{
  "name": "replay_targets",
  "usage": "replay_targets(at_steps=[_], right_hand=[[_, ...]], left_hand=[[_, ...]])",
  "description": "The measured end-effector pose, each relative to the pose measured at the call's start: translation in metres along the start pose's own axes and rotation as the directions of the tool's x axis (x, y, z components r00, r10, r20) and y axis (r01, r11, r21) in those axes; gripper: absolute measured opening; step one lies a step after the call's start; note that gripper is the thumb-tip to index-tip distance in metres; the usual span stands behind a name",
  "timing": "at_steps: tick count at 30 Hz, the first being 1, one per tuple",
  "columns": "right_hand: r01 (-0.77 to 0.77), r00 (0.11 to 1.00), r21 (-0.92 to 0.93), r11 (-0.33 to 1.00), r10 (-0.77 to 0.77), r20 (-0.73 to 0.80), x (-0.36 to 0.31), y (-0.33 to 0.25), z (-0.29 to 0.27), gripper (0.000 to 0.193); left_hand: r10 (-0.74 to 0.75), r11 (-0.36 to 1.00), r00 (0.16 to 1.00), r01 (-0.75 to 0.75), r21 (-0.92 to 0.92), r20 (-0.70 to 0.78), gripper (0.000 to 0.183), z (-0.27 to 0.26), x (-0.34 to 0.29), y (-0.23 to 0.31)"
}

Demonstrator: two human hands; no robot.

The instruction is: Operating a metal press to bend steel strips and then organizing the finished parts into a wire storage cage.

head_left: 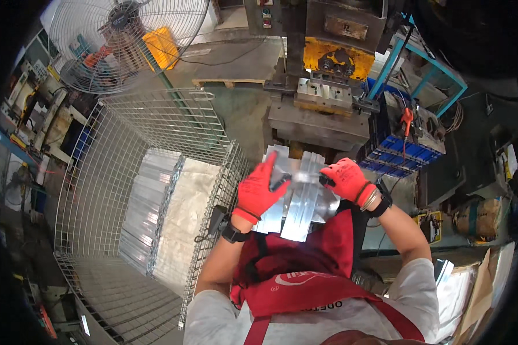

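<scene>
In red work gloves with dark fingertips, both my hands are over several long silvery metal profiles (298, 215) in front of my red apron. My left hand (259, 190) is on the left, its forefinger stretched forward and its thumb apart, beside a flat metal strip (270, 223). On the right, my right hand (346, 180) has its fingers curled at the end of a small shiny metal piece (303, 176). That piece lies crosswise between the hands and is smeared by motion, so its shape is unclear. Whether my left hand touches it I cannot make out.
A wire-mesh cage (101, 230) at my left holds stacked metal profiles (147, 201) and a pale sheet (187, 213). Ahead stands a press machine (322, 115). A blue crate (400, 152) with tools is at its right. A large fan (124, 34) stands far left.
</scene>
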State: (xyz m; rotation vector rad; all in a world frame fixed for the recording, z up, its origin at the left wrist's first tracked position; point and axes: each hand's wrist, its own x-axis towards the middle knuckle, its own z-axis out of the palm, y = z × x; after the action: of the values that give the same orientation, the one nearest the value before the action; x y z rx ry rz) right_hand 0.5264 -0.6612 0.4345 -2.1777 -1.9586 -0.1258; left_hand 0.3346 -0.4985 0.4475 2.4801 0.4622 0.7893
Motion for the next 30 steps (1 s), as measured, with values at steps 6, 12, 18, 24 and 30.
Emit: replay_targets(at_steps=[6, 12, 18, 24, 30], right_hand=[[-0.374, 0.689, 0.915, 0.154, 0.707, 0.163, 0.022, 0.03, 0.025, 0.016], [-0.059, 0.647, 0.996, 0.073, 0.762, -0.018, 0.047, 0.078, 0.072, 0.013], [-0.006, 0.6, 0.997, 0.082, 0.798, -0.062, 0.078, 0.086, 0.064, 0.019], [0.076, 0.591, 0.997, -0.015, 0.806, -0.033, 0.094, 0.096, 0.075, 0.01], [0.111, 0.633, 0.99, -0.09, 0.774, -0.001, 0.089, 0.101, 0.071, 0.008]], left_hand=[[-0.259, 0.261, 0.793, 0.607, -0.75, 0.552, 0.05, 0.056, -0.02, -0.028], [0.065, -0.042, 0.818, 0.575, -0.817, 0.572, 0.057, 0.094, -0.027, 0.003], [0.101, 0.039, 0.889, 0.446, -0.894, 0.447, 0.07, 0.111, -0.008, -0.011], [0.248, -0.565, 0.671, 0.686, -0.458, 0.699, 0.041, 0.098, 0.03, 0.008], [-0.072, -0.11, 0.741, 0.66, -0.744, 0.668, 0.033, 0.121, 0.025, 0.013]])
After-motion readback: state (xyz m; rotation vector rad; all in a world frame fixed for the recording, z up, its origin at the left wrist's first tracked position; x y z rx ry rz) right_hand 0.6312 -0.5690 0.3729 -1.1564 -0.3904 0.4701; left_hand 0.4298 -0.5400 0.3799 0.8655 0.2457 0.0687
